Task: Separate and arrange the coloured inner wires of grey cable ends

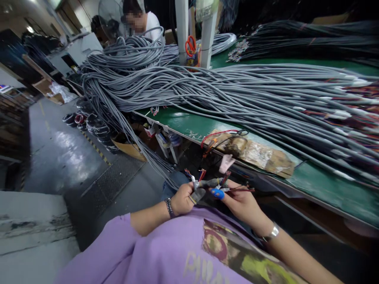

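Low in front of my purple shirt, both hands work at the stripped ends of grey cables. My left hand (184, 198), its thumb in a dark finger cover, is closed around a cable end with a white wrap (194, 182) and thin coloured wires (202, 174) fanning out above it. Close beside it, my right hand (241, 203), with blue tape (217, 193) on the thumb, pinches another cable end whose red and dark wires (241, 189) stick out to the right. The fingertips nearly meet, and they partly hide the cables between them.
A big pile of grey cables (177, 85) covers much of the green table (331, 189). Near its edge lies a taped cardboard piece (266, 157) with a soldering-iron-like tool and cord. Orange scissors (190, 45) hang on a white post. Another person (151, 23) sits behind the coils.
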The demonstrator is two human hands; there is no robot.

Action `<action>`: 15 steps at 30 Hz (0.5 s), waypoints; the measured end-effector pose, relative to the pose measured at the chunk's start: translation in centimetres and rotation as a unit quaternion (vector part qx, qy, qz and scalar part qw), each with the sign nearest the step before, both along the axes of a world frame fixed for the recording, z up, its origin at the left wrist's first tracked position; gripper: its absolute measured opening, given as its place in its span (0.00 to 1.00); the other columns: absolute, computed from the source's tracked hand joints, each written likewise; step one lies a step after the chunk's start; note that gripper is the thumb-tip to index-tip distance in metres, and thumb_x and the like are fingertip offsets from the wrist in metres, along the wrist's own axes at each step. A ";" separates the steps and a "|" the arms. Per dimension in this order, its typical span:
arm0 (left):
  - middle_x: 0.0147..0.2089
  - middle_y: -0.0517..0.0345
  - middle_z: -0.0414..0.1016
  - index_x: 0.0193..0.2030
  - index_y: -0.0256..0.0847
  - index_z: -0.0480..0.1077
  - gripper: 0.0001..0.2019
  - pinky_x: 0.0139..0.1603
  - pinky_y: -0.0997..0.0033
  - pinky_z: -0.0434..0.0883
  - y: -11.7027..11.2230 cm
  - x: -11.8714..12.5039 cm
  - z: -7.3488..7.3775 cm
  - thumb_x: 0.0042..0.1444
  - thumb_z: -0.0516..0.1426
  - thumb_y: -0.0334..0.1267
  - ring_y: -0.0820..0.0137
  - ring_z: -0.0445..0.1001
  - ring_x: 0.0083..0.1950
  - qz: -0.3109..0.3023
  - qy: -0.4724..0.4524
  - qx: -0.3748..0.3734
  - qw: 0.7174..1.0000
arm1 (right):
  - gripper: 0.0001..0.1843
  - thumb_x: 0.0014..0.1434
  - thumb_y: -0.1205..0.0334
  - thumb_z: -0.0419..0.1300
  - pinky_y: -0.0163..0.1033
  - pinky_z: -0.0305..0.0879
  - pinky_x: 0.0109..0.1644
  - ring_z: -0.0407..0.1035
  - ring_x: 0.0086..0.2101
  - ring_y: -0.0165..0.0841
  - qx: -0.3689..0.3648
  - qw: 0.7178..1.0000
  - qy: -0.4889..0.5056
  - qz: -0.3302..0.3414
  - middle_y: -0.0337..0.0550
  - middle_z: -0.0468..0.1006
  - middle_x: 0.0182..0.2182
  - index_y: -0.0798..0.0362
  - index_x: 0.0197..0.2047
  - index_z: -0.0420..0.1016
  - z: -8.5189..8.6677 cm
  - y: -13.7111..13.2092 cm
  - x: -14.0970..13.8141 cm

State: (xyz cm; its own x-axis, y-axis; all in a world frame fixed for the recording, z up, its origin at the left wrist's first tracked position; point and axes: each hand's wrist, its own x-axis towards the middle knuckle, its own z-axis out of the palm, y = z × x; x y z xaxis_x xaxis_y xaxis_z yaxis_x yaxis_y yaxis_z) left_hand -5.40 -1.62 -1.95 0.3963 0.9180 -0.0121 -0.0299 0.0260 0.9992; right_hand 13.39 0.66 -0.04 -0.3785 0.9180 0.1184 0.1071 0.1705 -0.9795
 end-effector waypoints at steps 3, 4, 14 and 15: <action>0.50 0.44 0.76 0.53 0.39 0.73 0.28 0.55 0.59 0.67 -0.4 -0.3 -0.5 0.56 0.54 0.59 0.57 0.72 0.54 0.050 -0.016 0.022 0.998 | 0.12 0.53 0.49 0.65 0.45 0.72 0.42 0.73 0.34 0.41 0.023 0.999 -0.005 -0.036 0.46 0.81 0.33 0.47 0.36 0.81 -0.8 -0.1 1.1; 0.51 0.43 0.76 0.53 0.39 0.73 0.28 0.53 0.60 0.68 -0.6 -0.6 -0.8 0.56 0.54 0.59 0.58 0.73 0.53 0.060 -0.024 0.022 0.998 | 0.13 0.52 0.49 0.65 0.46 0.72 0.42 0.74 0.34 0.41 0.025 0.998 -0.009 -0.059 0.46 0.81 0.33 0.47 0.36 0.81 -1.2 0.0 1.6; 0.19 0.66 0.64 0.30 0.36 0.71 0.22 0.23 0.77 0.58 -3.1 -6.1 -2.8 0.48 0.62 0.57 0.78 0.59 0.20 0.064 0.203 -0.133 0.968 | 0.08 0.55 0.50 0.62 0.49 0.70 0.43 0.74 0.36 0.44 0.155 0.957 -0.112 -0.220 0.44 0.79 0.33 0.42 0.37 0.79 -1.0 0.1 6.1; 0.17 0.67 0.64 0.30 0.36 0.71 0.22 0.22 0.77 0.57 -3.1 -6.9 -2.6 0.48 0.62 0.57 0.78 0.59 0.19 0.060 0.217 -0.161 0.961 | 0.08 0.55 0.51 0.62 0.48 0.70 0.43 0.74 0.36 0.44 0.163 0.956 -0.116 -0.213 0.44 0.79 0.33 0.42 0.37 0.78 -1.2 0.1 6.3</action>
